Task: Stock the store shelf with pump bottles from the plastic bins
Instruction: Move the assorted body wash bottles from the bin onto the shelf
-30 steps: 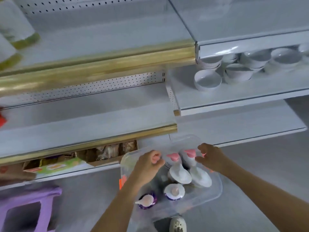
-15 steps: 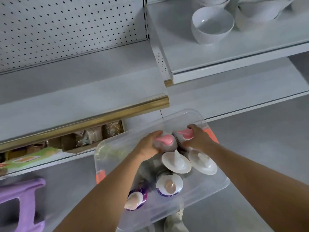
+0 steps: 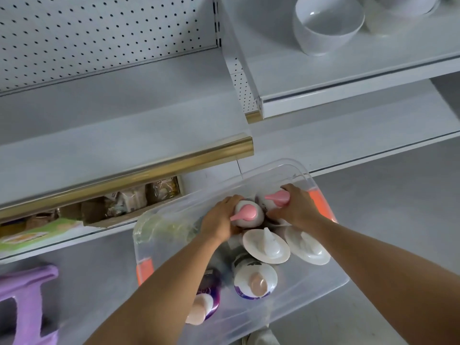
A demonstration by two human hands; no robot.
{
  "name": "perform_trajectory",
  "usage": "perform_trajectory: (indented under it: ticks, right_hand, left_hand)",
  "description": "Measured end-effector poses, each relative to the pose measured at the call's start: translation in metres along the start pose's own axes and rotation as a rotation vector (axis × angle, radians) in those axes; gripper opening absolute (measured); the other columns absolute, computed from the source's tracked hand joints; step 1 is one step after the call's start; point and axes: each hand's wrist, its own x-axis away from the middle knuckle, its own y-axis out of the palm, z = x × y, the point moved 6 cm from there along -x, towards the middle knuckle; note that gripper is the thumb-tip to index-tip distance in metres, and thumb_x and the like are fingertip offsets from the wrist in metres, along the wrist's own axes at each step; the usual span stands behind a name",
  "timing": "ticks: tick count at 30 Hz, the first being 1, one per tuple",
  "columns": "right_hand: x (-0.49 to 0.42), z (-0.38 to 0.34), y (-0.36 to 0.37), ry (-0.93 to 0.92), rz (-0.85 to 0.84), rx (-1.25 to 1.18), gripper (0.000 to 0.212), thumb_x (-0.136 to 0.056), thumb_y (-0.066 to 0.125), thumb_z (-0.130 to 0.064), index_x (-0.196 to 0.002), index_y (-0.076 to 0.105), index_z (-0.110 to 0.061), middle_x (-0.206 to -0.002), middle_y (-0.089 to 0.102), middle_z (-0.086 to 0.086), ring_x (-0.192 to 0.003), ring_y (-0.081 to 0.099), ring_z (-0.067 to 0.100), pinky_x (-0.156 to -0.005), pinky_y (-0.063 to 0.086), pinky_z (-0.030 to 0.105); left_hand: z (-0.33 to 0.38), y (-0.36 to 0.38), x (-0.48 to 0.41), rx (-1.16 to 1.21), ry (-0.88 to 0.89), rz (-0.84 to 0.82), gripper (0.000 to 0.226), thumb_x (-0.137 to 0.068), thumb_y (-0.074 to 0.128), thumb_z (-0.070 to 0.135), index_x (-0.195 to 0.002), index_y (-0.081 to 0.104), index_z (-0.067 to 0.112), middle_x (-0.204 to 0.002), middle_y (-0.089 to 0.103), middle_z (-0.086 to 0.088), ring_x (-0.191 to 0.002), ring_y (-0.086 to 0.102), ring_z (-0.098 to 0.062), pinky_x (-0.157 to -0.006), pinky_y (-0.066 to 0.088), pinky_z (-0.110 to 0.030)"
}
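Note:
A clear plastic bin point(image 3: 323, 287) with orange latches stands on the floor below the shelves and holds several pump bottles. My left hand point(image 3: 220, 220) grips a white bottle with a pink pump point(image 3: 245, 212). My right hand point(image 3: 297, 207) grips a second pink-pump bottle point(image 3: 277, 197) beside it. Two bottles with wide white caps point(image 3: 267, 246) stand just in front of these. Nearer me are a white and purple bottle point(image 3: 256, 280) and a purple bottle point(image 3: 207, 297).
A white shelf with a gold front rail point(image 3: 139, 168) runs on the left, with boxed goods point(image 3: 129, 201) under it. The right shelf point(image 3: 348, 93) carries white bowls point(image 3: 326, 28). A purple stool point(image 3: 22, 302) stands at the lower left.
Both hands went down into the bin and closed around the two pink-pump bottles. The view dropped and moved closer to the bin.

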Motion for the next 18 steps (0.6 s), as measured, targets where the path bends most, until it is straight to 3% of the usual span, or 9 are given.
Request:
perform_trajectory:
  ticks: [2, 4, 8, 13, 18]
  right_hand:
    - [0.003, -0.004, -0.002, -0.015, 0.044, 0.022, 0.046, -0.058, 0.078, -0.03, -0.099, 0.061, -0.02, -0.089, 0.068, -0.001, -0.086, 0.064, 0.025, -0.069, 0.052, 0.031]
    - [0.008, -0.007, -0.002, -0.038, 0.056, 0.023, 0.037, -0.059, 0.074, -0.029, -0.093, 0.062, -0.022, -0.084, 0.069, -0.003, -0.083, 0.064, 0.024, -0.068, 0.052, 0.031]
    - [0.024, -0.017, -0.012, -0.138, 0.068, 0.006, 0.057, -0.052, 0.074, -0.034, -0.108, 0.064, -0.031, -0.09, 0.068, -0.008, -0.088, 0.065, 0.019, -0.073, 0.051, 0.028]
    - [0.055, -0.045, -0.046, -0.221, 0.041, -0.098, 0.045, -0.045, 0.074, -0.038, -0.082, 0.06, -0.057, -0.084, 0.066, -0.025, -0.084, 0.066, -0.001, -0.073, 0.052, 0.021]
    - [0.09, -0.081, -0.085, -0.313, 0.004, -0.18, 0.049, -0.044, 0.079, -0.031, -0.084, 0.066, -0.054, -0.091, 0.068, -0.024, -0.087, 0.063, -0.009, -0.07, 0.05, 0.015]
  left_hand:
    - [0.001, -0.004, 0.001, 0.0, 0.014, 0.005, 0.063, -0.066, 0.084, 0.026, -0.122, 0.054, 0.029, -0.118, 0.061, 0.004, -0.104, 0.059, -0.023, -0.086, 0.05, -0.039]
    - [0.003, -0.008, 0.006, 0.013, 0.024, 0.033, 0.062, -0.063, 0.086, 0.028, -0.118, 0.055, 0.027, -0.114, 0.062, 0.004, -0.102, 0.058, -0.021, -0.084, 0.05, -0.039]
    - [0.002, -0.021, 0.029, 0.141, 0.051, 0.105, 0.064, -0.057, 0.089, 0.019, -0.113, 0.057, 0.018, -0.112, 0.06, 0.0, -0.101, 0.056, -0.022, -0.081, 0.047, -0.033]
    - [0.008, -0.051, 0.069, 0.402, -0.024, 0.178, 0.066, -0.055, 0.092, 0.015, -0.106, 0.05, 0.023, -0.104, 0.06, 0.006, -0.095, 0.059, -0.016, -0.076, 0.045, -0.022]
    - [0.011, -0.09, 0.106, 0.69, -0.157, 0.252, 0.077, -0.053, 0.093, 0.011, -0.114, 0.051, 0.032, -0.114, 0.061, 0.004, -0.111, 0.059, -0.023, -0.096, 0.05, -0.04]
